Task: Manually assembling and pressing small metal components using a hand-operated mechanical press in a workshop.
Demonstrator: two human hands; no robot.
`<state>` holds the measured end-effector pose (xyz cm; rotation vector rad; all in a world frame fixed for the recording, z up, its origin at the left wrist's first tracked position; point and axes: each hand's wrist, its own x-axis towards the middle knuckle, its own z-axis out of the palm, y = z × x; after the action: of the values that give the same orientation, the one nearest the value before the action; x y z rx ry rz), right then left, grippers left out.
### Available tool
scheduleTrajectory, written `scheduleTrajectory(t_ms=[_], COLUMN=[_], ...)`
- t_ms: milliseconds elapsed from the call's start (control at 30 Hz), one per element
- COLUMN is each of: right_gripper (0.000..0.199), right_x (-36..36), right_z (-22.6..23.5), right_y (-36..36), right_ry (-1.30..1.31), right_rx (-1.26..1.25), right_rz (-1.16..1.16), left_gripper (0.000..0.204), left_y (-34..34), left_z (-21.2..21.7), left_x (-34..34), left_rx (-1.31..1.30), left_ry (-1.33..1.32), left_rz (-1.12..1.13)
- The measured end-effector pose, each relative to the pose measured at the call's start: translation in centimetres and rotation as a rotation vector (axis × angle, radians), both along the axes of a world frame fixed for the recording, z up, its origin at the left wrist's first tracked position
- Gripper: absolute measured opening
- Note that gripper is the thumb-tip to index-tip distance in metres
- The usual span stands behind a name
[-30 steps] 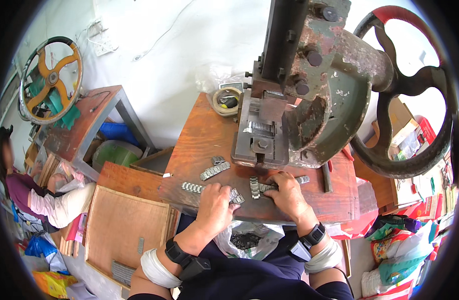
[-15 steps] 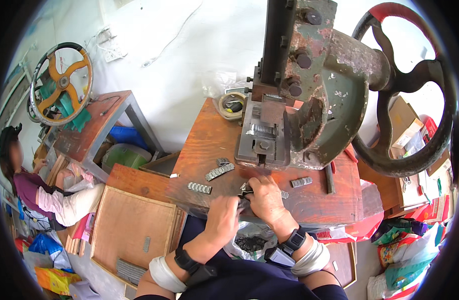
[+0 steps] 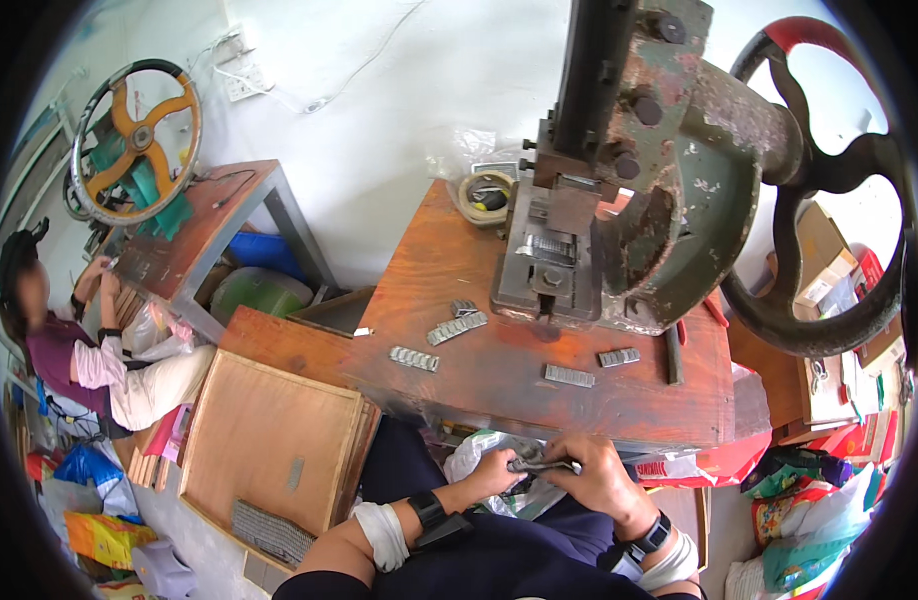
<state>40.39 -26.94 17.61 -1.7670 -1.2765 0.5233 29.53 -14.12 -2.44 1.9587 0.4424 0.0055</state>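
Low centre, our left hand [image 3: 497, 470] and right hand [image 3: 601, 478] both grasp a metal strip [image 3: 541, 464], below the bench [image 3: 499, 375]

view: head, single fisheye | looks steeply down from above | faces forward over lap onto tabletop [image 3: 499, 370] and press [image 3: 629, 200] | near, arm's reach | edges bend at rim

Cardboard boxes [image 3: 824, 265] stand at the far right; colourful green-and-red packets [image 3: 804, 545] lie heaped below; yellow bags [image 3: 104, 535] sit lower left.
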Motion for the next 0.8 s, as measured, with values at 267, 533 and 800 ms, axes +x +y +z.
scheduleTrajectory(t_ms=[267,533,800], right_gripper=[0.021,0.020,0.022], right_x=[1.8,1.5,-1.1], right_z=[0.8,-0.3,-7.7], right_y=[-0.5,-0.8,-1.6], right_ry=[0.515,0.460,0.243], right_rx=[0.071,-0.069,-0.339], right_rz=[-0.153,0.003,0.058], left_gripper=[0.021,0.027,0.025], left_y=[3.7,2.4,0.0], left_z=[14.2,13.1,3.0], left_x=[-3.5,-2.3,-2.0], left_rx=[-0.222,-0.006,-0.301], left_ry=[-0.153,-0.187,0.191], left_rz=[-0.093,-0.241,-0.036])
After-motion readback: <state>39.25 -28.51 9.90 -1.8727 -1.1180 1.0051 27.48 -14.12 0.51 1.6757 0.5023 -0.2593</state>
